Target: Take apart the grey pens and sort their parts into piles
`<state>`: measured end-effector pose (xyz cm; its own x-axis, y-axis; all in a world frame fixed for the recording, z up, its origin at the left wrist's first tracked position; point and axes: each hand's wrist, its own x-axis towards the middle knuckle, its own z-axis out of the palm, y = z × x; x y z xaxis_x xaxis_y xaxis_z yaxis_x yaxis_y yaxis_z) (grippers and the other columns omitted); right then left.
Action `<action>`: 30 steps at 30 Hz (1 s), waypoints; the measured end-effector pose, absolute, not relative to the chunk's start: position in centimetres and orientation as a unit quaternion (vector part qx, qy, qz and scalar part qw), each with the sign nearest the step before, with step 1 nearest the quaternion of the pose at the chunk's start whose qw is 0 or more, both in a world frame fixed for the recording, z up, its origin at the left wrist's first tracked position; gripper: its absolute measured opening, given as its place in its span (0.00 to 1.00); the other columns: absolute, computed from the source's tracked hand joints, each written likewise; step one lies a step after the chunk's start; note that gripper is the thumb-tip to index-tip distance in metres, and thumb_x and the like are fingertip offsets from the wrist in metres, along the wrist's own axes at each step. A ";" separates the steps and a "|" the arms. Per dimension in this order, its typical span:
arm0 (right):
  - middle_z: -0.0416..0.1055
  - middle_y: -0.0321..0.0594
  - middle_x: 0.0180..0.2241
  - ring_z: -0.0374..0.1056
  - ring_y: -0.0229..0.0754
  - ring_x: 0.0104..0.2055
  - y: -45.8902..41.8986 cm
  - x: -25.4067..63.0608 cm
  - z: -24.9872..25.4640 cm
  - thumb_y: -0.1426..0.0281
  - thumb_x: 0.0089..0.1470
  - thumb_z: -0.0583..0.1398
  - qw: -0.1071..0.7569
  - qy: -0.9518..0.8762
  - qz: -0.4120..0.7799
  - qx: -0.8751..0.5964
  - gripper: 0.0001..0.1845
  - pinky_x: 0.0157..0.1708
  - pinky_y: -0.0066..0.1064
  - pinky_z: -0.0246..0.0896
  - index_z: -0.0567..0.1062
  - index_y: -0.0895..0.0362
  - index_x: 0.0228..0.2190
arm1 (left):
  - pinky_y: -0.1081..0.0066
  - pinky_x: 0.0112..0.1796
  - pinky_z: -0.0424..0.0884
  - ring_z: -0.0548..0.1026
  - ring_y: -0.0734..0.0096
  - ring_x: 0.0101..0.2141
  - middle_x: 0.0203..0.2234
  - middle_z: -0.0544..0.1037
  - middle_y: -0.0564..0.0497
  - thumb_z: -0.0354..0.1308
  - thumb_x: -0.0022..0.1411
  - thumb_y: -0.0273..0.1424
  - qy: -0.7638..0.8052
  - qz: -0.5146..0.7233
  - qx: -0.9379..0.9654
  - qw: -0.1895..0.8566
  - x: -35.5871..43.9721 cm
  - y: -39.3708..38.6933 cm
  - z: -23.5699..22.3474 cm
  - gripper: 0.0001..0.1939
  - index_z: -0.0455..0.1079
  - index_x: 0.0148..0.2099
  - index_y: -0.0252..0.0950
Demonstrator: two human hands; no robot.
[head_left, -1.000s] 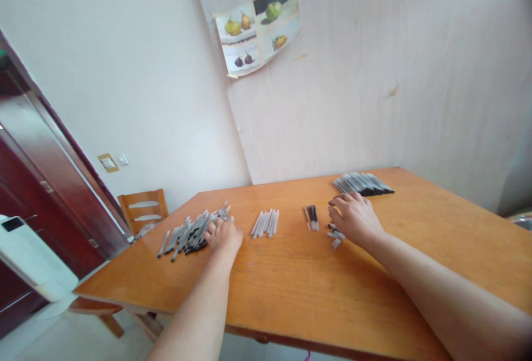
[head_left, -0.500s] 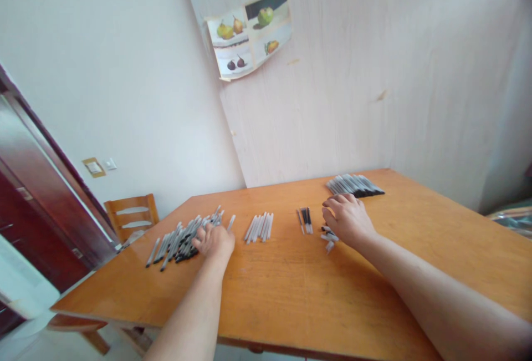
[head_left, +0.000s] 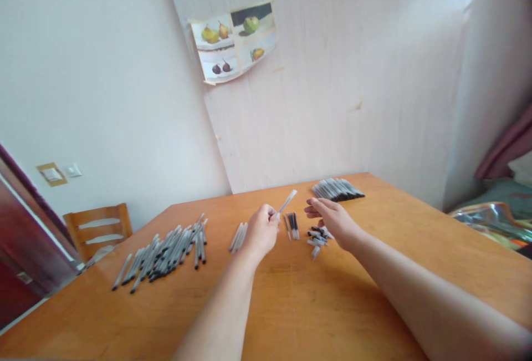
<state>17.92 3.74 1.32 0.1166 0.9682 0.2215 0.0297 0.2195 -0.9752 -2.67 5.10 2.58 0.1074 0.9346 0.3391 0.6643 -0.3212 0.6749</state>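
My left hand [head_left: 261, 230] is closed around a pen [head_left: 287, 200], whose pale translucent end points up and to the right; its lower part is hidden in the fingers. To the right, my right hand [head_left: 332, 219] hovers with fingers stretched out and nothing in them. Beneath it lies a small heap of black and clear pen caps [head_left: 318, 236]. Between the hands several thin dark refills [head_left: 293, 225] lie side by side. A row of whitish barrels [head_left: 238, 237] is partly covered by my left hand. At the left spreads a loose pile of black-ended pens [head_left: 170, 253].
A neat row of pens [head_left: 337, 189] lies at the far right of the wooden table [head_left: 291, 300]. The wall with fruit pictures [head_left: 235, 42] rises behind the table. A wooden chair [head_left: 100, 228] stands beyond the left edge.
My left hand has moved right from the pen pile, now with a pen in it. My right hand has lifted slightly off the caps. The view has turned a little to the right.
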 end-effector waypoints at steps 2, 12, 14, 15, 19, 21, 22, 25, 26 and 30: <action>0.76 0.48 0.37 0.72 0.42 0.34 3.9 18.1 1.5 0.52 0.55 0.55 0.600 -0.480 0.471 -0.433 0.22 0.22 0.27 0.57 0.74 0.58 0.38 | 0.75 0.30 0.61 0.70 0.76 0.25 0.27 0.75 0.53 0.50 0.62 0.36 0.518 0.373 0.743 0.200 -0.9 4.7 2.3 0.07 0.64 0.35 0.38; 0.74 0.41 0.25 0.65 0.35 0.23 4.4 18.1 1.0 0.52 0.52 0.57 0.606 -0.484 0.474 -0.417 0.21 0.19 0.25 0.50 0.73 0.58 0.29 | 0.74 0.33 0.62 0.70 0.72 0.31 0.30 0.75 0.51 0.48 0.64 0.43 0.419 0.390 0.770 0.281 1.3 3.2 0.8 0.17 0.70 0.41 0.36; 0.74 0.42 0.26 0.65 0.35 0.23 4.4 18.0 1.0 0.51 0.52 0.57 0.604 -0.486 0.470 -0.422 0.22 0.19 0.25 0.50 0.73 0.59 0.29 | 0.73 0.32 0.62 0.69 0.71 0.30 0.28 0.74 0.52 0.46 0.64 0.44 0.422 0.380 0.775 0.277 1.3 3.0 0.9 0.19 0.71 0.39 0.36; 0.74 0.42 0.26 0.65 0.35 0.23 4.4 18.0 1.0 0.51 0.51 0.57 0.606 -0.483 0.468 -0.425 0.22 0.19 0.26 0.50 0.73 0.59 0.29 | 0.73 0.32 0.62 0.68 0.71 0.30 0.27 0.74 0.52 0.46 0.64 0.44 0.426 0.377 0.773 0.280 1.4 2.9 1.0 0.19 0.71 0.39 0.36; 0.73 0.41 0.24 0.63 0.35 0.22 4.3 18.0 1.1 0.51 0.50 0.58 0.623 -0.466 0.463 -0.423 0.21 0.19 0.26 0.49 0.73 0.58 0.28 | 0.72 0.35 0.63 0.70 0.69 0.32 0.29 0.75 0.50 0.47 0.63 0.45 0.439 0.381 0.748 0.322 1.8 2.4 1.3 0.20 0.71 0.38 0.35; 0.72 0.40 0.23 0.62 0.34 0.21 4.2 17.9 1.3 0.52 0.50 0.59 0.630 -0.458 0.470 -0.415 0.21 0.19 0.26 0.48 0.72 0.58 0.27 | 0.72 0.34 0.63 0.69 0.69 0.32 0.28 0.74 0.50 0.49 0.62 0.45 0.440 0.391 0.728 0.352 2.0 2.3 1.4 0.20 0.71 0.37 0.35; 0.72 0.39 0.22 0.61 0.34 0.21 4.1 17.9 1.3 0.52 0.49 0.59 0.633 -0.455 0.474 -0.410 0.20 0.19 0.26 0.47 0.72 0.58 0.26 | 0.73 0.33 0.62 0.68 0.70 0.30 0.27 0.73 0.51 0.49 0.62 0.45 0.439 0.395 0.717 0.371 2.1 2.2 1.3 0.20 0.71 0.37 0.34; 0.70 0.38 0.22 0.61 0.34 0.22 4.0 17.8 1.5 0.53 0.49 0.60 0.643 -0.444 0.482 -0.397 0.20 0.19 0.26 0.45 0.71 0.58 0.26 | 0.75 0.26 0.57 0.60 0.76 0.22 0.21 0.65 0.55 0.50 0.61 0.47 0.431 0.402 0.680 0.436 2.3 2.0 1.2 0.20 0.70 0.37 0.33; 0.70 0.38 0.22 0.60 0.34 0.22 4.0 17.8 1.5 0.53 0.48 0.60 0.645 -0.440 0.485 -0.393 0.19 0.18 0.25 0.45 0.71 0.58 0.25 | 0.76 0.24 0.55 0.57 0.78 0.20 0.19 0.62 0.57 0.51 0.61 0.47 0.428 0.401 0.668 0.458 2.3 2.0 1.2 0.21 0.70 0.37 0.33; 0.70 0.39 0.23 0.60 0.33 0.22 4.0 17.7 1.5 0.54 0.48 0.61 0.648 -0.425 0.500 -0.387 0.19 0.18 0.25 0.44 0.71 0.58 0.25 | 0.77 0.19 0.46 0.48 0.83 0.16 0.17 0.56 0.60 0.53 0.59 0.48 0.415 0.392 0.619 0.540 2.3 1.8 1.4 0.21 0.67 0.37 0.32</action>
